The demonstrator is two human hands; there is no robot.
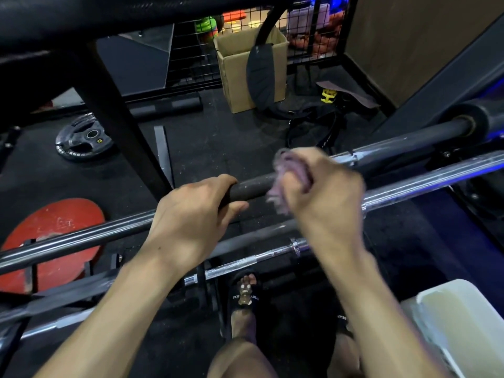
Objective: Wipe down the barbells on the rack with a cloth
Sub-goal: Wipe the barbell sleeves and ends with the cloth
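The person stands over a low rack of bars, one foot in a black slide sandal showing between the forearms. The left hand wraps round the dark barbell, fingers curled over the top and the thumb tucked under, just left of centre. Right beside it, the right hand clutches a bunched purple cloth and presses it against the same barbell; the cloth spills out to the left of the fist and touches the shaft. That hand is smeared by motion blur, so I can't make out exactly how the fingers lie, though the cloth is plainly gripped in it.

The dark barbell runs from the left hand up and away to the right, ending in a thick sleeve at the far right. A chrome bar lies just nearer than it, slanting the same way, and a shorter chrome bar sits lower and nearer still.

On the black floor beyond are a small black weight plate at far left (marked with a yellow 5), a red plate at near left, and an open cardboard box against a wire mesh panel. A white tub sits at near right.
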